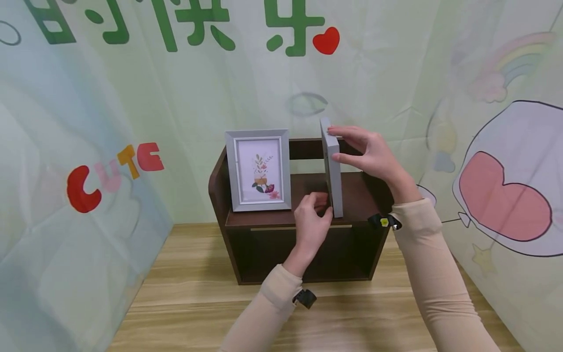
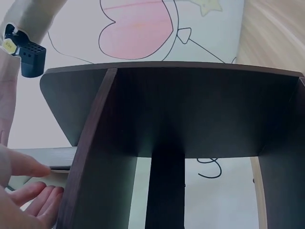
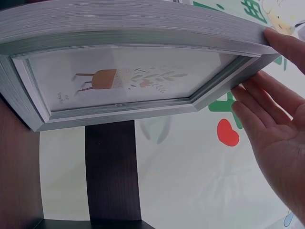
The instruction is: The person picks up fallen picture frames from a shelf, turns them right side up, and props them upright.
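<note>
A grey picture frame stands upright, edge-on to the head view, on the top shelf of a dark brown rack. My right hand pinches its upper part, thumb on the edge and fingers by the corner. The right wrist view shows its picture of a brown pot with leafy sprigs. Low on the frame's other side, my left hand holds it with bent fingers and the thumb at its edge; the fingertips are partly hidden in the head view. Left of it, a second grey frame with a plant picture faces forward.
The rack has raised sides, a back rail and a lower compartment. It stands on a wood-grain surface. A printed cloth with green characters and cartoon balloons hangs behind and at both sides.
</note>
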Demonstrator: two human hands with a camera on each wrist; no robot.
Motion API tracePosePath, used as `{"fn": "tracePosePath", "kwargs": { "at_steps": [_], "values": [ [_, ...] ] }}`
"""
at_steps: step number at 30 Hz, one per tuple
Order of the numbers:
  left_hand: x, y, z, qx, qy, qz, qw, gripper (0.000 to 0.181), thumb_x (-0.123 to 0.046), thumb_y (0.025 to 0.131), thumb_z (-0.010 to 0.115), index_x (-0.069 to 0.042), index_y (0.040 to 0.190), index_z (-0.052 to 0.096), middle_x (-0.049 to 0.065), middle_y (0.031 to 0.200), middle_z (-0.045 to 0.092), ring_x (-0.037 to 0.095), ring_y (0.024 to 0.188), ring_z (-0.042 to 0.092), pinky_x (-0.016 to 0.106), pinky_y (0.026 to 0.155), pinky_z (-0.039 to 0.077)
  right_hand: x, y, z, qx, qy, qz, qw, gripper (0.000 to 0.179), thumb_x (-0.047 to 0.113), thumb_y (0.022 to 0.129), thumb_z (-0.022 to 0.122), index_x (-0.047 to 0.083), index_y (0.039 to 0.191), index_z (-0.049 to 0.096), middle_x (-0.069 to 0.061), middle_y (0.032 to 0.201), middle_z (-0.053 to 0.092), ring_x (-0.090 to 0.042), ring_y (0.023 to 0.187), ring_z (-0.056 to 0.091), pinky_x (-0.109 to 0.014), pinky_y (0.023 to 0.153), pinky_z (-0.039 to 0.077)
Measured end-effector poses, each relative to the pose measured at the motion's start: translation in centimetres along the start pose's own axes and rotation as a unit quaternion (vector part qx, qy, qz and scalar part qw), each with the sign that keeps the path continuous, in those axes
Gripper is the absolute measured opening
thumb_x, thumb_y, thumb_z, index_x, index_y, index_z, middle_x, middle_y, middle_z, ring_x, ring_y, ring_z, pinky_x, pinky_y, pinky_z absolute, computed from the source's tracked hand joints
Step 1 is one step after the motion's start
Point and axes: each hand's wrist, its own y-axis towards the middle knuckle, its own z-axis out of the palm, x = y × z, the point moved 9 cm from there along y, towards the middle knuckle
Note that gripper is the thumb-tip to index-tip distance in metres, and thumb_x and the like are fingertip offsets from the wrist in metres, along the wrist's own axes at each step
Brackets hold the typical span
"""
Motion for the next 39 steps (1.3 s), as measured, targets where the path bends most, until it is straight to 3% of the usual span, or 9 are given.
{"fn": "tracePosePath", "kwargs": {
  "at_steps": [13,22,29,39],
  "values": [
    [0.2,0.2,0.3,-0.002,0.021,0.006,0.9998,0.020,-0.001,0.080,0.070,-0.001,0.100,0.066,0.010,0.095,0.064,0.021,0.089,0.064,0.027,0.081,0.056,-2.8,0.5,-0.2,0.000,0.011,-0.016,0.9998,0.052,0.001,0.080,0.072,0.006,0.130,0.057,-0.009,0.135,0.055,-0.017,0.128,0.048,-0.026,0.110,0.034],
    [0.3,0.2,0.3,-0.007,0.023,-0.002,0.9997,0.019,-0.002,0.080,0.069,-0.003,0.099,0.066,0.009,0.095,0.063,0.020,0.088,0.064,0.025,0.080,0.055,-0.1,0.1,0.0,0.001,0.003,-0.014,0.9999,0.049,-0.003,0.082,0.069,-0.006,0.129,0.054,-0.020,0.135,0.052,-0.026,0.129,0.047,-0.029,0.111,0.034],
    [0.2,0.2,-0.1,-0.018,0.018,0.004,0.9997,0.019,-0.001,0.079,0.069,-0.001,0.098,0.066,0.010,0.094,0.063,0.021,0.087,0.065,0.026,0.079,0.056,-1.3,0.1,-0.2,-0.003,0.015,-0.021,0.9997,0.050,-0.002,0.081,0.070,-0.002,0.129,0.056,-0.016,0.134,0.054,-0.023,0.129,0.048,-0.028,0.110,0.035],
    [0.3,0.2,-0.7,-0.042,0.012,0.013,0.9990,0.018,0.002,0.078,0.067,-0.001,0.096,0.066,0.011,0.092,0.064,0.021,0.086,0.065,0.026,0.077,0.056,0.4,-0.2,-0.1,-0.003,-0.006,-0.015,0.9999,0.049,-0.004,0.082,0.068,-0.007,0.128,0.054,-0.021,0.134,0.053,-0.028,0.128,0.047,-0.032,0.111,0.034]
  ]
}}
